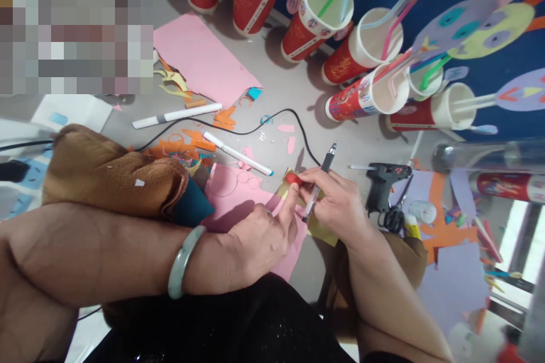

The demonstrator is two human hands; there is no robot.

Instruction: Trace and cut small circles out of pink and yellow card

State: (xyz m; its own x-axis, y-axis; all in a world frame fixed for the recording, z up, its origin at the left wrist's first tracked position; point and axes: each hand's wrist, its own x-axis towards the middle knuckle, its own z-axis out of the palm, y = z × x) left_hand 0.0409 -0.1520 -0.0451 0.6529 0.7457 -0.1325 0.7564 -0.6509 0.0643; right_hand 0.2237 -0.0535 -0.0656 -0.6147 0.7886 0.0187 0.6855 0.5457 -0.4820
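Note:
My left hand [259,244], with a pale green bangle at its wrist, stretches a finger to a small red round piece [293,178]. Its other fingers are bent and partly hidden. From the other side, my right hand [338,198] touches the same piece with its fingertips. A clear pen with a black grip [317,190] is held between the right hand's fingers, tip up. Beneath the hands lie yellow paper [326,231] and pink paper [223,204] with drawn circles.
Two white markers [176,115] and a black cord [244,132] lie ahead. Red paper cups [255,8] with straws and paper faces line the back. At right are a black glue gun [385,184], scissors [394,220] and purple paper [462,272]. Brown cloth [110,167] sits at left.

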